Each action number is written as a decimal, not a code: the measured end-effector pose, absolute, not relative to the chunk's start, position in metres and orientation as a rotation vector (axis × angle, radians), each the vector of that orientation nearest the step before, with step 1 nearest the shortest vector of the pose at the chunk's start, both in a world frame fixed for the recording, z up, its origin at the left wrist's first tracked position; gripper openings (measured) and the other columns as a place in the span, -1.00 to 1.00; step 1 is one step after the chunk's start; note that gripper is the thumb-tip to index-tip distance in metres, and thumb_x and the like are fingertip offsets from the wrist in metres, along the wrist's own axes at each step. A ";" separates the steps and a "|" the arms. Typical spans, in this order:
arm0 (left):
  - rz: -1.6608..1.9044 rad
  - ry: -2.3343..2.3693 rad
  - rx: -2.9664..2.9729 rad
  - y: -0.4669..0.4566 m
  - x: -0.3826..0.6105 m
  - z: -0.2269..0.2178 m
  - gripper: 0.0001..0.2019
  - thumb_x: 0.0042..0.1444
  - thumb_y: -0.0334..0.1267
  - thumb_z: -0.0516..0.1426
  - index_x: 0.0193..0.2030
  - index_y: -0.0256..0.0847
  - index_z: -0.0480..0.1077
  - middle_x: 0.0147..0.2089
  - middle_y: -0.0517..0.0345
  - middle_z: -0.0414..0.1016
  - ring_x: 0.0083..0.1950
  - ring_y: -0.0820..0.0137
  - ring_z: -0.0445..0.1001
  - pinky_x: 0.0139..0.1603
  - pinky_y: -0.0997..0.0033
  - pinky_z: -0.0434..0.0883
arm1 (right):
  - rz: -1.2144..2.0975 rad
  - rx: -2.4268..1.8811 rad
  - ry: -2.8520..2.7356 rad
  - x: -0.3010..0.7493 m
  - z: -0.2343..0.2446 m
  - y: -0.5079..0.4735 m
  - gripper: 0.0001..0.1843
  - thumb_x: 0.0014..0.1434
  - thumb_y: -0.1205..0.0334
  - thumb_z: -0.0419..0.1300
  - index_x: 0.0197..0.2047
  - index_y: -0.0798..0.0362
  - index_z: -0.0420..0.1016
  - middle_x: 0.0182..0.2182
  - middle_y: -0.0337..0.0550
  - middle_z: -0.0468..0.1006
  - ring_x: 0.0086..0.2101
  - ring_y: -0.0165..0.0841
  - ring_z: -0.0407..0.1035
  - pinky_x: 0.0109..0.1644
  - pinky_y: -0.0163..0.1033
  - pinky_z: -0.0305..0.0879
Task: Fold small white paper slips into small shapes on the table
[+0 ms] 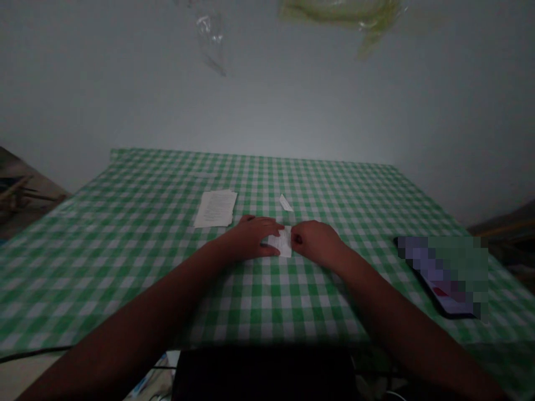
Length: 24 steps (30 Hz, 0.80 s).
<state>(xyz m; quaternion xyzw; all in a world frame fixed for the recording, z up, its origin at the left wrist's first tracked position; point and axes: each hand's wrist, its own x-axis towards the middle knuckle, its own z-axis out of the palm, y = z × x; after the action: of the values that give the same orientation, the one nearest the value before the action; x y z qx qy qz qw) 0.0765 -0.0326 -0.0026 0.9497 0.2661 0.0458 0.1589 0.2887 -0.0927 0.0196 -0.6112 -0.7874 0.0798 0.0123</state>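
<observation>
Paper slip [285, 243]: small, white, flat on counter [125, 250], between both hands.
Left hand [253, 236]: grip apart, fingers flat on the slip's left part, thumb beside its near edge.
Right hand [317, 243]: curled, fingertips at the slip's right edge; cannot tell if pinching.
Sheets [216, 208]: beyond left hand, apart.
Scrap [286, 203]: beyond slip.
Phone [443, 278]: far right.

The green-and-white checked cloth counter [125, 250] is carrying a white printed sheet [215, 209], a tiny paper scrap [286, 203], a folded white slip [284, 243] at centre and a dark phone [449, 295] at right.
</observation>
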 end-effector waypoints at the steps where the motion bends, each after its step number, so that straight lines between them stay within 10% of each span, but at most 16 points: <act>1: 0.131 0.758 2.715 -0.032 0.076 -0.003 -0.45 0.18 0.10 0.17 0.27 0.03 0.27 0.35 0.10 0.33 0.38 0.17 0.22 0.31 0.08 0.01 | 0.233 -1.918 -2.429 0.288 0.019 -0.090 -0.85 0.18 0.22 0.17 -0.35 0.01 0.57 -0.36 -0.14 0.59 -0.37 -0.33 0.39 -0.41 -0.26 0.00; 24: 0.119 0.773 2.687 -0.033 0.078 -0.002 -0.55 0.17 0.09 0.16 0.15 -0.01 0.36 0.38 0.11 0.29 0.39 0.17 0.21 0.35 0.01 -0.03 | 0.127 -2.026 -2.117 0.286 0.004 -0.068 -0.82 0.21 0.28 0.12 -0.28 0.04 0.56 -0.26 -0.08 0.59 -0.27 -0.29 0.41 -0.33 -0.26 0.12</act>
<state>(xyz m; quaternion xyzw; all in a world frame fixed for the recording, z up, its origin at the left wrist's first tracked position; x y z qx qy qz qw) 0.0778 -0.0329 -0.0019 0.9460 0.2722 0.0420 0.1708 0.2860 -0.0681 0.0036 -0.6870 -0.7179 0.0429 0.1040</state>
